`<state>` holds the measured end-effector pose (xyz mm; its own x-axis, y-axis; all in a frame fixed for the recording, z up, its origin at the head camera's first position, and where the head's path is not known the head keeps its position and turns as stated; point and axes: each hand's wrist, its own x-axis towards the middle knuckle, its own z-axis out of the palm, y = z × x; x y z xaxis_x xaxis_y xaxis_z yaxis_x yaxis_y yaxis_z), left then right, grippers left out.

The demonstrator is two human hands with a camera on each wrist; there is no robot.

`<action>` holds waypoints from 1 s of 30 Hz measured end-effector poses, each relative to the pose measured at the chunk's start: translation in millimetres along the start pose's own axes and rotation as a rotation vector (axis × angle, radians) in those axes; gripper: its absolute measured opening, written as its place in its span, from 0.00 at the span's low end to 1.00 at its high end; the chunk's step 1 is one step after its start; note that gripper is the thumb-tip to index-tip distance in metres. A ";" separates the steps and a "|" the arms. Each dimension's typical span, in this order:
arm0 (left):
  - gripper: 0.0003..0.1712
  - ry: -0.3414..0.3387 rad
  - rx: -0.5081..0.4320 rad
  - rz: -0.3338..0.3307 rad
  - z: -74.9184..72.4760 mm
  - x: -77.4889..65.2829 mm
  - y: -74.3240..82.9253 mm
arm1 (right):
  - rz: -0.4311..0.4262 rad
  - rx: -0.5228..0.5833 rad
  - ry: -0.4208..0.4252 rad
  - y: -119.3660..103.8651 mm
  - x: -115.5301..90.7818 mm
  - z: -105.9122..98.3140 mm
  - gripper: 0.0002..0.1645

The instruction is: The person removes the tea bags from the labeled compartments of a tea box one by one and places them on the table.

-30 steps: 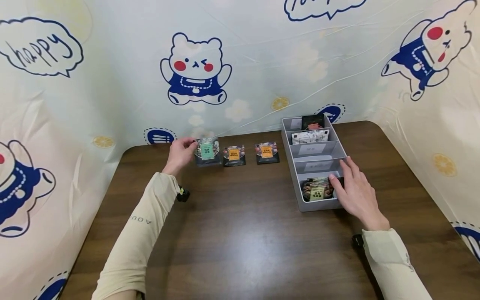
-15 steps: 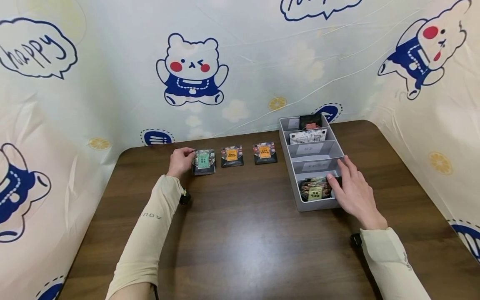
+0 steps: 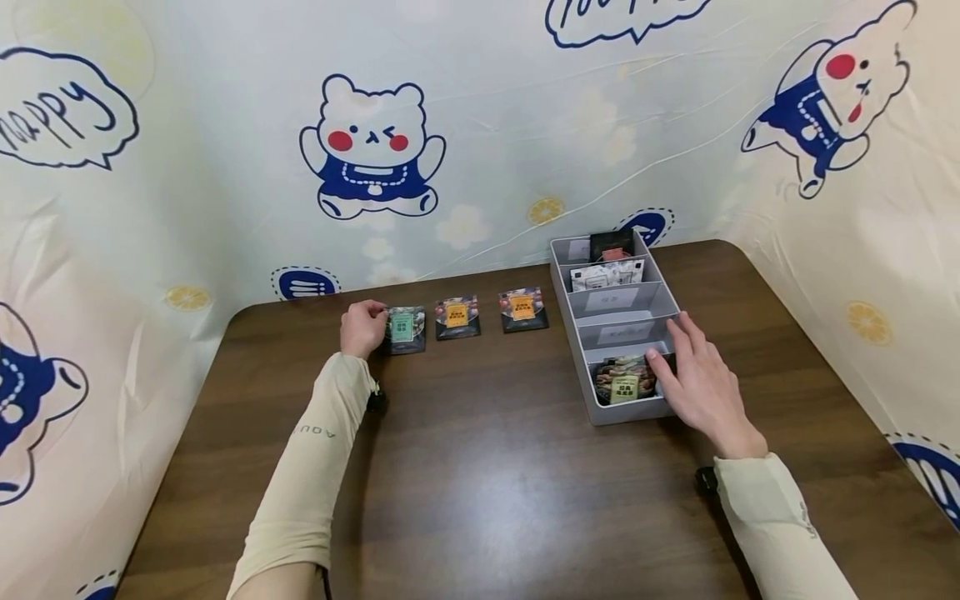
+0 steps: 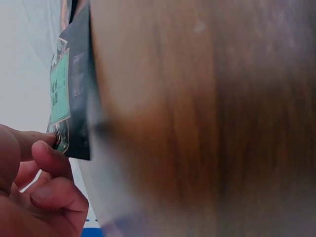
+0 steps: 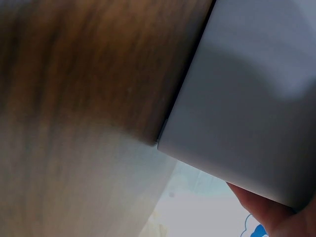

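My left hand [image 3: 363,329] pinches the left edge of a dark sachet with a green label [image 3: 406,330], at the left end of a row on the table. In the left wrist view the thumb and finger meet at a corner of this sachet [image 4: 61,94]. Two dark sachets with orange labels, one nearer [image 3: 457,317] and one further right [image 3: 523,310], lie flat in the row. My right hand [image 3: 705,379] rests on the right rim of a grey divided box [image 3: 585,375], thumb over the front compartment and fingers extended along the rim.
Inside the box, sachets with a yellow-green label [image 3: 626,382] fill the front compartment. White sachets [image 3: 607,274] and a black one with a red label [image 3: 612,247] stand in the rear compartments. A printed cloth [image 3: 480,125] hangs behind the brown table [image 3: 480,500].
My left hand has lowered the green-labelled sachet toward the table, at the left end of the row. My right hand stays at the box. The head view has shifted slightly.
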<state>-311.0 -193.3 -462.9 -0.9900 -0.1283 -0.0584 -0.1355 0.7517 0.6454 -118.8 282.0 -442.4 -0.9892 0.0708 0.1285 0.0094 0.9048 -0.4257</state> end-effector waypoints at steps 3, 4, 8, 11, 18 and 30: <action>0.17 0.008 0.002 -0.006 3.4 0.6 0.5 | 0.002 0.003 -0.009 -0.7 0.1 0.5 0.43; 0.17 0.016 0.003 -0.007 4.3 0.8 0.9 | 0.002 0.003 -0.011 -0.9 0.0 0.6 0.43; 0.17 0.041 0.000 -0.003 6.7 1.4 1.9 | 0.003 0.004 -0.008 -1.1 -0.2 0.8 0.43; 0.17 0.048 0.000 -0.007 8.2 2.5 1.8 | 0.006 0.004 -0.002 -0.6 -0.1 0.5 0.42; 0.17 0.041 -0.012 -0.031 10.4 4.8 1.6 | 0.009 0.001 -0.005 0.0 -0.3 0.4 0.43; 0.20 0.038 -0.025 -0.043 11.3 1.6 0.5 | 0.003 -0.006 -0.017 1.1 -0.2 0.1 0.43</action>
<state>-313.1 -185.9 -471.3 -0.9811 -0.1848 -0.0579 -0.1763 0.7284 0.6620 -118.7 282.9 -443.0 -0.9914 0.0662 0.1125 0.0128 0.9071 -0.4206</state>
